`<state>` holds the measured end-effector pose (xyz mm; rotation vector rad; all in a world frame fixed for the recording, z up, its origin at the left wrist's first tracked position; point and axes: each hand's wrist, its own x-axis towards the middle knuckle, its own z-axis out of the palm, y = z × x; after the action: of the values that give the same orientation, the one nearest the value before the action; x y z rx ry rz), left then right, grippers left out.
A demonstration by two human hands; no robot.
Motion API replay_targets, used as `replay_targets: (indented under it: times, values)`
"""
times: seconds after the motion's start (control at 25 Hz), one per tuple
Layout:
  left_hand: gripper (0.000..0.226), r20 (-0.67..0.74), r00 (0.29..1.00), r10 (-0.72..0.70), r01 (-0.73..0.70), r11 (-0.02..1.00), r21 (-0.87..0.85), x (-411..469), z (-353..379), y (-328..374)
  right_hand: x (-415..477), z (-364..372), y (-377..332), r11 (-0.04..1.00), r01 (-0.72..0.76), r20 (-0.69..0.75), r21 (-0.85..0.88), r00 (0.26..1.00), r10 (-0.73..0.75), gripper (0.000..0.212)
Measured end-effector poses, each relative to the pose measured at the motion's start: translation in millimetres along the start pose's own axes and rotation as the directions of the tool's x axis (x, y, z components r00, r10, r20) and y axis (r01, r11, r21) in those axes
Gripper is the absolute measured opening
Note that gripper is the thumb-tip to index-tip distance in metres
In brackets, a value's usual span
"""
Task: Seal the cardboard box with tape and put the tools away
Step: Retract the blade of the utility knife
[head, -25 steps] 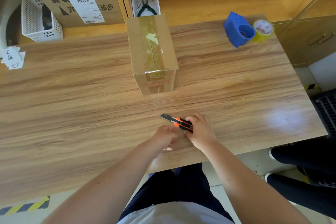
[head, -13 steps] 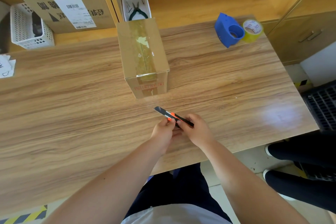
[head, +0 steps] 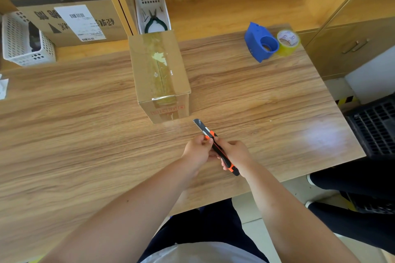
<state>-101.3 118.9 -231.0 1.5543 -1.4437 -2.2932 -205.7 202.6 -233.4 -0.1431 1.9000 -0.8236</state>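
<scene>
Right hand (head: pixel 234 152): utility knife (head: pixel 215 147) was gripped by its handle.
Left hand (head: pixel 197 151): knife was pinched near the blade.
Cardboard box (head: pixel 160 74): taped.

Bare forearms extended, the right hand (head: pixel 236 152) wraps a utility knife (head: pixel 212 134) while the left hand (head: pixel 196 151) pinches it just ahead of the right fingers.

Bright, even light covers my table (head: pixel 85 134). A soft white glare patch sits on the wood at 3 o'clock. The box (head: pixel 142 66) top shows a dull sheen. Shadows are faint. Shelf (head: pixel 235 13) edges bow at 11 and 1 o'clock: wide-angle distortion. My forearms (head: pixel 149 209) at 6 o'clock appear stretched, slightly soft.
</scene>
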Motion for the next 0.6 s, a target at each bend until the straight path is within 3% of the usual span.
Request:
replay_targets:
  times: [0.24,0.6]
  values:
    - [0.019,-0.021,0.998,0.066,-0.065,0.997,0.052,13.4,6.6,22.3,5.8,-10.2,-18.3,0.994,0.075,-0.017,0.078,0.997,-0.074,0.05]
    - [0.023,-0.045,0.994,0.096,-0.091,0.99,0.104,29.3,12.4,56.2,15.2,-27.5,-39.1,0.973,0.222,-0.018,0.064,0.975,-0.221,0.039]
